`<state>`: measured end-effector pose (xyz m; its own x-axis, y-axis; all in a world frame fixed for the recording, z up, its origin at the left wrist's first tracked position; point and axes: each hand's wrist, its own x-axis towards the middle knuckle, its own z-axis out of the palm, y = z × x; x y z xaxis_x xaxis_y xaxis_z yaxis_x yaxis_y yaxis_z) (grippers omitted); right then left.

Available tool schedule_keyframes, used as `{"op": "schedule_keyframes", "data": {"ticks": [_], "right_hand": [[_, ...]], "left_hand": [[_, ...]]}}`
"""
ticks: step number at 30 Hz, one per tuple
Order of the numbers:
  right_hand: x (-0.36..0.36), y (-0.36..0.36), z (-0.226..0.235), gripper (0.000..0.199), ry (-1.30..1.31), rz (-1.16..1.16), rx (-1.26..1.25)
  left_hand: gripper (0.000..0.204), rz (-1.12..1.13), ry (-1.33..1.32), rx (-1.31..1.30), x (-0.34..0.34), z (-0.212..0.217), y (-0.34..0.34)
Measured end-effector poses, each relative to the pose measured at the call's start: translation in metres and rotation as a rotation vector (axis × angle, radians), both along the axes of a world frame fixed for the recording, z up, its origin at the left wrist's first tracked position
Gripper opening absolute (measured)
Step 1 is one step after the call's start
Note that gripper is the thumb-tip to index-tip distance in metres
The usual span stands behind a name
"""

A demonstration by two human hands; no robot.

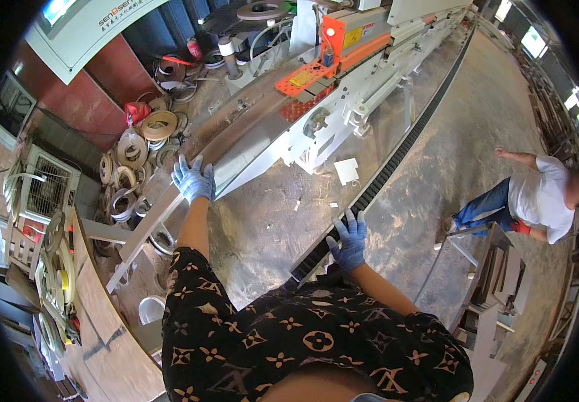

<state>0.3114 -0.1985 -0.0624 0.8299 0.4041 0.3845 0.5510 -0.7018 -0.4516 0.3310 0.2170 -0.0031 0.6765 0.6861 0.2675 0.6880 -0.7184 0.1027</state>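
Looking down from the head camera, both hands wear blue gloves and rest on a large dusty board (396, 161) that stretches away toward the top right. The left hand (193, 179) lies on the board's left edge with its fingers spread flat, just beside the metal infeed of a long edge-banding machine (316, 87) with orange guards. The right hand (349, 241) sits on the board's right near edge, fingers curled over a black toothed strip (383, 177) that runs along that side; its grip wraps the edge, though how tightly I cannot tell. A small white scrap (346, 170) lies on the board between the hands, nearer the machine. Left of the machine, coils of edge tape (159, 125) are heaped on the floor. On the far right another person (544, 197) in a white shirt bends low.
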Motion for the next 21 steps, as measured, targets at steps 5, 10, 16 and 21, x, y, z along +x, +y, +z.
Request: {"op": "schedule_keyframes", "data": {"ticks": [5, 10, 16, 21], "right_hand": [[0.0, 0.0, -0.002, 0.052, -0.028, -0.009, 0.02], [-0.001, 0.001, 0.001, 0.051, -0.032, -0.013, -0.001], [-0.001, 0.001, 0.007, 0.05, -0.024, -0.024, -0.008], [-0.002, 0.001, 0.008, 0.05, -0.028, -0.022, 0.002]], "left_hand": [[0.044, -0.071, -0.037, -0.026, 0.014, 0.003, -0.003], [0.044, -0.105, -0.042, -0.01, 0.025, -0.004, 0.001], [0.044, -0.131, -0.012, -0.009, 0.044, 0.003, -0.011], [0.045, -0.125, 0.005, -0.04, 0.054, 0.006, -0.018]]}}
